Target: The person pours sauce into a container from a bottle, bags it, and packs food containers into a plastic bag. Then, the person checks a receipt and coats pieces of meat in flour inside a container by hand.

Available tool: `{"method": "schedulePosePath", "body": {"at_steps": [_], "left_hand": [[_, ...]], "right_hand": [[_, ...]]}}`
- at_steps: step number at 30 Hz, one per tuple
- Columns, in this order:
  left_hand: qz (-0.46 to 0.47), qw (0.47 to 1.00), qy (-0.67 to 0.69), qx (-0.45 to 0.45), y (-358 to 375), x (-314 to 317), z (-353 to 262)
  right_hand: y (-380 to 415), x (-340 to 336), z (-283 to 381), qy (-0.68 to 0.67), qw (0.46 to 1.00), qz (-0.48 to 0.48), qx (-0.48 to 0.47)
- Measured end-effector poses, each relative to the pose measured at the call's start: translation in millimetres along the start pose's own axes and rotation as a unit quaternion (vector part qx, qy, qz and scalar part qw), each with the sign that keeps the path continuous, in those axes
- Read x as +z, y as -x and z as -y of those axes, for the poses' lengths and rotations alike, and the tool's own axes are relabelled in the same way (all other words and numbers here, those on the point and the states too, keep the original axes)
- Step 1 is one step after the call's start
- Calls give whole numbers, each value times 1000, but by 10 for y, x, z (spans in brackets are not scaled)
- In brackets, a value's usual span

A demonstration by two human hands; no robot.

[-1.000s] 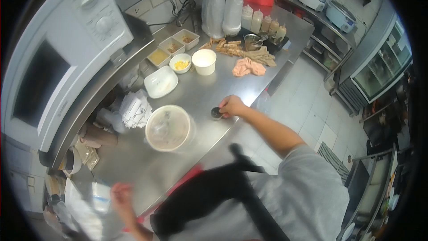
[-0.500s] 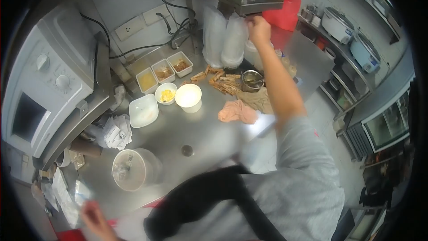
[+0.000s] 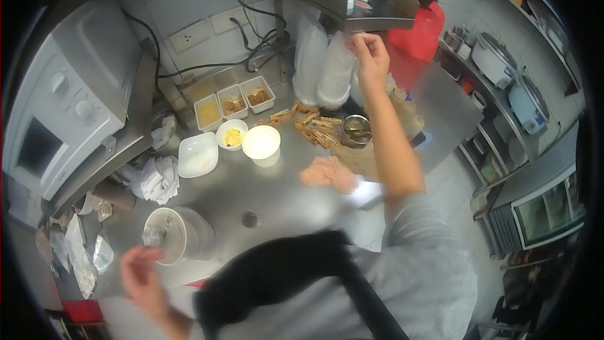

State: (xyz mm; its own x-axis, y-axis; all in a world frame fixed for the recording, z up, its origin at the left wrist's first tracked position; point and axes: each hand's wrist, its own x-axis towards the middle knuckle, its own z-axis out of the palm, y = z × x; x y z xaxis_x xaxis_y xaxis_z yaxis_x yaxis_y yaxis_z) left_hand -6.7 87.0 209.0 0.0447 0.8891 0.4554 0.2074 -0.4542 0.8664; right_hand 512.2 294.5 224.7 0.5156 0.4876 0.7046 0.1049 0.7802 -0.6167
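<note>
My right hand [image 3: 372,60] is raised at the back of the counter, under the metal shelf's edge. Its fingertips are pinched together beside a plastic-sleeved stack of containers [image 3: 336,79], and whatever they may hold is too small to make out. A second sleeved stack [image 3: 309,63] stands to its left. My left hand [image 3: 141,274], slightly blurred, hovers at the near left with loosely curled fingers apart and nothing visible in them. Just beyond it is a tall translucent tub [image 3: 196,233] with some clear plastic inside. A white paper cup [image 3: 262,146] sits mid-counter.
Topping trays [image 3: 234,102], a small bowl of yellow bits [image 3: 232,135] and a white square dish [image 3: 198,154] line the back left. Wooden clothespins [image 3: 318,129], a metal cup [image 3: 357,131] and a peach cloth [image 3: 328,173] lie right of centre. A white microwave-like appliance [image 3: 82,107] stands left.
My left hand has risen from the near edge to beside the translucent tub. My right hand stays by the sleeved stacks, now with fingertips pinched in view. The camera view has shifted slightly.
</note>
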Motion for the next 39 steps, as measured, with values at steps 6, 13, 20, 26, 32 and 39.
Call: {"method": "schedulePosePath", "body": {"at_steps": [6,13,20,26,32,39], "left_hand": [[116,889,409,-173,-442,1327,23],[111,947,257,-158,-558,1614,791],[82,976,-138,144,-258,1496,458],[83,985,-123,93,-9,1246,87],[36,997,58,-45,281,1033,767],[142,934,184,-272,944,715,847]], "right_hand": [[1521,569,740,-52,861,484,-151],[2244,347,753,50,901,423,79],[2270,515,771,-50,872,291,389],[2507,825,1207,241,905,299,-183],[3055,788,1157,279,898,317,-121],[3433,726,1289,-307,640,281,646]]}}
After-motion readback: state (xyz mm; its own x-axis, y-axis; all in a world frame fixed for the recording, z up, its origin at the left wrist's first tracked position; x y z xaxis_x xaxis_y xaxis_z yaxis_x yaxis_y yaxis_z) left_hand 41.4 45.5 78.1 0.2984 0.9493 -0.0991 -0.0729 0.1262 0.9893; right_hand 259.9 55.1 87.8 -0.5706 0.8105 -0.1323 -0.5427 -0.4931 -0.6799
